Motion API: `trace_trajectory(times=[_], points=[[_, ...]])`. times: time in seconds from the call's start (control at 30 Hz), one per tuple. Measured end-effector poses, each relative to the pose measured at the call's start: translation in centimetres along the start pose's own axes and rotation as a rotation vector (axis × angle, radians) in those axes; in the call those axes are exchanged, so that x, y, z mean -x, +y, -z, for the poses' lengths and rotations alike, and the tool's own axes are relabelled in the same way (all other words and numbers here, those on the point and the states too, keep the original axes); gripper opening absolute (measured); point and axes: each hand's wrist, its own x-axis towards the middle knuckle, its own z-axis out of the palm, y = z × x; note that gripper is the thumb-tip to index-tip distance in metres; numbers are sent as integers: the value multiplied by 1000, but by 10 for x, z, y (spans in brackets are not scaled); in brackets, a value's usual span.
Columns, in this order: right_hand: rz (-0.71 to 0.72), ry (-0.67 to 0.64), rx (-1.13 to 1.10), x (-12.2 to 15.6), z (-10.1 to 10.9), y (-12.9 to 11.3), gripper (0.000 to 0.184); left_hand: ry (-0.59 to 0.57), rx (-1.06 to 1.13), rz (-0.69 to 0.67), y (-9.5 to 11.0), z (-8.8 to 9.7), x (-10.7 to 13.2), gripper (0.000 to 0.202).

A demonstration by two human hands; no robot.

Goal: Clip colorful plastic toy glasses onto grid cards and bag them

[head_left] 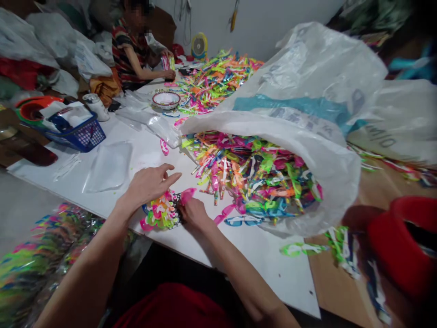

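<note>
My left hand is held out over the table with its fingers stretched and apart, gripping nothing. Beneath it is a tight cluster of small pink, white, orange and yellow plastic pieces set in a black holder with round holes. My right hand is closed at that holder's right side, and a translucent pink plastic piece sticks up from its fingers; the fingertips are partly hidden. To the right, a big white sack lies open, spilling many neon plastic pieces. Blue glasses-shaped frames lie in front.
Clear plastic bags and a blue basket stand left on the white table. Farther back are a bowl, a neon heap, a fan and a seated person. A red container stands at right.
</note>
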Motion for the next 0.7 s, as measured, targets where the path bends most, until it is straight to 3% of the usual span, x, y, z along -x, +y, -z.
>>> trace_trajectory(times=[0.13,0.27,0.4,0.5,0.6,0.7], points=[[32,-24,158,-7,2,-20,27,0,-16,7,1,2,-1,59],[60,-27,-15,4,21,11,22,-49,-7,5,-5,3,-7,60],[-254,195,48,13,50,54,33,-56,-3,32,-6,3,-9,56],[-395,270,94,12,54,73,36,-55,-18,27,-4,3,-8,54],[-389,365,-72,15,46,84,35,-53,-11,0,-4,2,-6,52],[-336,411,-329,25,39,80,31,-39,-20,-13,-6,1,-5,51]])
